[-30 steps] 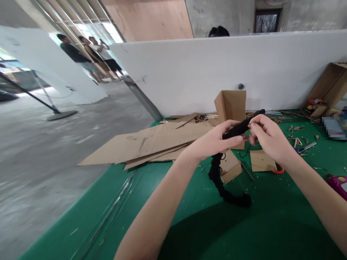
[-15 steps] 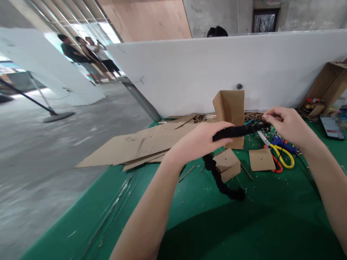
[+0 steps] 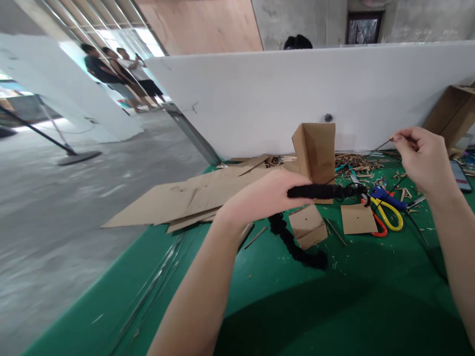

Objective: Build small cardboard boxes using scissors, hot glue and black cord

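From the head camera, the left hand point(image 3: 260, 198) is closed around a black yarn-wrapped cord point(image 3: 322, 191), its fingers folded over the near part so that one end sticks out level to the right above the green worktop point(image 3: 185, 291), while the rest of the cord drops below the hand and curls across the worktop to a fuzzy end beside a small folded cardboard piece point(image 3: 308, 226). The right hand point(image 3: 421, 158) is raised well to the right of the cord's free end, with thumb and forefinger pinched shut on a thin needle-like pin point(image 3: 382, 144) (too small to name with certainty); a fine black thread point(image 3: 393, 190) runs taut from that hand down toward the cord's tip. Under the thread lie yellow-handled scissors point(image 3: 388, 213) crossing an orange-handled pair point(image 3: 378, 228), next to a blue glue gun point(image 3: 388, 198) and a flat cardboard square with a hole point(image 3: 358, 219). Behind the cord stands an upright folded cardboard box point(image 3: 315, 148), with flat cardboard sheets point(image 3: 193, 195) spread to its left and wood shavings point(image 3: 351, 160) to its right against a white partition point(image 3: 297, 94). At the right edge lies a phone point(image 3: 460, 175). Far off on the left, several people point(image 3: 118, 74) stand on the concrete floor.
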The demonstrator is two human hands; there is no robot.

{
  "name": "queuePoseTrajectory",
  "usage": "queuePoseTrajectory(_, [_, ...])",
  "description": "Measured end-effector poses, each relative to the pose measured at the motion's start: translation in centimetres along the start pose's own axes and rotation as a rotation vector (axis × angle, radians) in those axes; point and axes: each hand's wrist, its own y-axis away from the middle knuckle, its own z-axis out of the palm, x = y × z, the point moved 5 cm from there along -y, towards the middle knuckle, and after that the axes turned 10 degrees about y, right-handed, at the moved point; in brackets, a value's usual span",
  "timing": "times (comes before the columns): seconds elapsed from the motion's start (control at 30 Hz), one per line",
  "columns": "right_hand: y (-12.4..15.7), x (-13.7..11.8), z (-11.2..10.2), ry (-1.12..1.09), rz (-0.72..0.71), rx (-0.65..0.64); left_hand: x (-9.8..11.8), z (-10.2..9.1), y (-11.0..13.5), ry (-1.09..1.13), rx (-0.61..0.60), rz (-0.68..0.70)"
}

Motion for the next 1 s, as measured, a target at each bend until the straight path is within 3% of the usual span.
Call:
queuePoseTrajectory(0.1, [-0.5, 1.1, -0.1, 0.068, 0.013, 0.011, 0.1, -1.0, 0.6, 0.073, 0.065, 0.010])
queuePoseTrajectory(0.23, [-0.7, 2.2, -0.5, 0.238, 0.046, -0.008, -1.6, -3.1, 1.5, 0.001, 0.511, -0.171])
queuePoseTrajectory(0.3, [-0.6, 2.2, -0.8, 0.262, 0.046, -0.009, -2.4, -3.6, 1.8, -0.136, 0.643, -0.263])
queuePoseTrajectory(0.37, [-0.6, 1.8, -1.4, 0.264, 0.011, 0.039, -2.9, -3.4, 1.7, -0.293, 0.599, -0.330])
queuePoseTrajectory(0.47, [-0.6, 1.3, -2.9, 0.254, -0.060, 0.248, -3.1, -2.7, 1.3, -0.416, 0.360, -0.325])
queuePoseTrajectory(0.53, [-0.7, 1.7, -3.8, 0.266, -0.073, 0.365, -2.8, -2.1, 1.1, -0.320, 0.191, -0.239])
queuePoseTrajectory(0.6, [-1.0, 2.7, -4.2, 0.345, -0.042, 0.368, -2.3, -1.7, 1.1, -0.136, 0.096, -0.126])
queuePoseTrajectory(0.67, [-1.4, 3.9, -4.0, 0.481, 0.006, 0.249, -2.0, -2.2, 1.3, 0.030, 0.192, -0.046])
queuePoseTrajectory(0.77, [-1.6, 5.4, -3.4, 0.623, 0.054, -0.003, -2.8, -4.3, 2.2, 0.158, 0.658, -0.045])
queuePoseTrajectory(0.83, [-1.5, 5.8, -3.4, 0.630, 0.077, -0.095, -3.4, -5.1, 3.1, 0.093, 0.913, -0.112])
queuePoseTrajectory(0.9, [-1.3, 5.7, -3.7, 0.625, 0.084, -0.108, -3.5, -5.3, 3.2, -0.027, 0.945, -0.193])
queuePoseTrajectory(1.0, [-0.8, 5.4, -3.8, 0.730, 0.037, -0.123, -3.3, -4.4, 2.3, -0.091, 0.705, -0.262])
